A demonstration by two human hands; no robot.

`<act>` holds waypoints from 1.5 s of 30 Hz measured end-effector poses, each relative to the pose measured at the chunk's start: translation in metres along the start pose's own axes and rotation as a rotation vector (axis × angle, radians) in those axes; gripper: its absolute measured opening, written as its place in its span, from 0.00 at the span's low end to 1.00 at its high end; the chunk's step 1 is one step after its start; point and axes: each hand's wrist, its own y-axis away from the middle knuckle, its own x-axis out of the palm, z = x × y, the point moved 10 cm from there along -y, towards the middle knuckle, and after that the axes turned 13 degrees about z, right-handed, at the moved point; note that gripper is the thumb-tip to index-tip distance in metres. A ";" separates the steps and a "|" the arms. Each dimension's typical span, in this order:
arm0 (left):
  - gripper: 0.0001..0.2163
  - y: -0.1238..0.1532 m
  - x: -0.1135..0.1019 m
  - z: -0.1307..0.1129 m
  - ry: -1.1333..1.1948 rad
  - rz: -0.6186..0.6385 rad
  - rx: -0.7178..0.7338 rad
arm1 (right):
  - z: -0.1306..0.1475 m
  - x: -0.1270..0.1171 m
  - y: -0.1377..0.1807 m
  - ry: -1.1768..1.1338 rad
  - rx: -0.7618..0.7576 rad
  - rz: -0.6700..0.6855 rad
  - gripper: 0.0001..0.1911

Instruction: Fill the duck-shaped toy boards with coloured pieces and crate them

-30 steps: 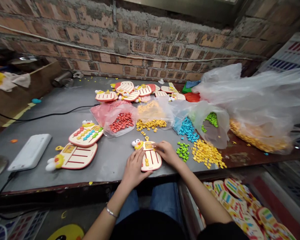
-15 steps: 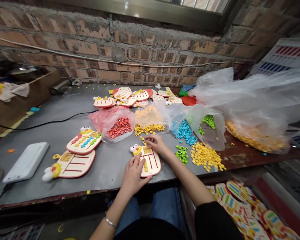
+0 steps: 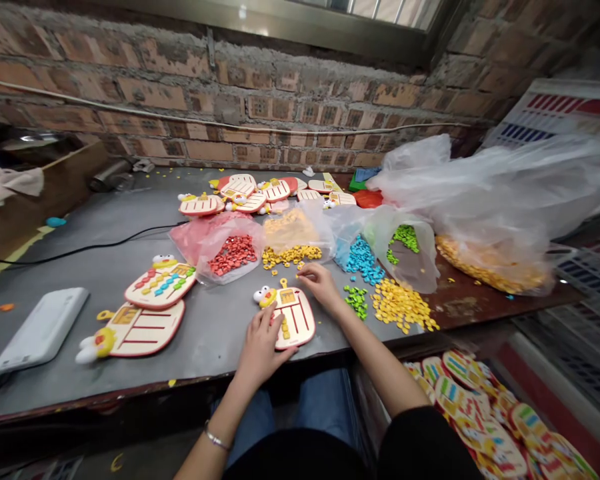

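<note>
Mid-frame, the left hand rests on a board, fingers spread. The right hand pinches narrowly; whether on anything, I can't tell.

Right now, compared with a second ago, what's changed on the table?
Your right hand has moved forward off the board, past its far edge toward the yellow beads at the mouth of their bag. Whether it pinches a bead is too small to tell. Your left hand stays on the board's left side. The two overlapping boards farther left stay put.
</note>
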 end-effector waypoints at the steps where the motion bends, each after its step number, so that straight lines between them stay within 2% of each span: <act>1: 0.27 0.000 0.000 0.000 -0.001 0.003 -0.002 | 0.003 0.002 0.006 0.032 -0.011 0.030 0.03; 5: 0.26 -0.001 0.001 0.000 -0.010 0.018 -0.014 | 0.013 0.024 0.022 0.313 -0.061 0.131 0.05; 8: 0.26 -0.002 0.001 0.000 -0.015 0.023 -0.025 | 0.017 0.027 0.028 0.386 -0.079 0.145 0.06; 12: 0.29 -0.001 -0.001 0.000 0.015 0.018 -0.024 | 0.025 0.030 0.038 0.283 -0.098 0.258 0.05; 15: 0.31 -0.001 -0.002 -0.001 0.041 0.015 0.001 | 0.028 0.035 0.040 0.192 -0.059 0.252 0.04; 18: 0.33 0.000 -0.002 0.001 0.057 0.007 0.002 | 0.032 0.053 0.035 0.125 -0.046 0.281 0.06; 22: 0.39 0.000 0.000 0.001 0.055 0.013 0.011 | 0.033 0.067 0.037 -0.112 -0.018 0.414 0.26; 24: 0.39 -0.001 0.002 -0.001 0.031 0.039 0.020 | 0.028 0.053 0.045 -0.235 0.007 0.414 0.30; 26: 0.37 -0.002 0.003 -0.002 0.009 0.056 0.023 | 0.014 0.019 0.054 -0.239 0.050 0.291 0.25; 30: 0.33 -0.002 0.002 -0.002 -0.001 0.054 0.025 | -0.028 -0.081 0.077 0.050 0.209 -0.144 0.10; 32: 0.33 -0.002 0.003 -0.001 -0.004 0.052 0.022 | -0.048 -0.116 0.083 0.219 0.297 -0.254 0.08; 33: 0.32 -0.002 0.003 -0.001 -0.005 0.052 0.021 | -0.057 -0.126 0.082 0.294 0.334 -0.252 0.07; 36: 0.32 -0.002 0.003 -0.001 -0.008 0.056 0.017 | -0.076 -0.129 0.069 0.428 0.394 -0.127 0.04; 38: 0.32 -0.002 0.003 -0.001 -0.008 0.055 0.018 | -0.076 -0.122 0.062 0.439 0.385 -0.086 0.05; 42: 0.34 -0.002 0.002 -0.003 0.007 0.054 0.023 | -0.036 -0.096 0.056 0.228 0.204 -0.152 0.06; 45: 0.33 -0.002 0.001 -0.004 0.016 0.061 0.020 | 0.000 -0.053 0.049 0.054 0.069 -0.054 0.07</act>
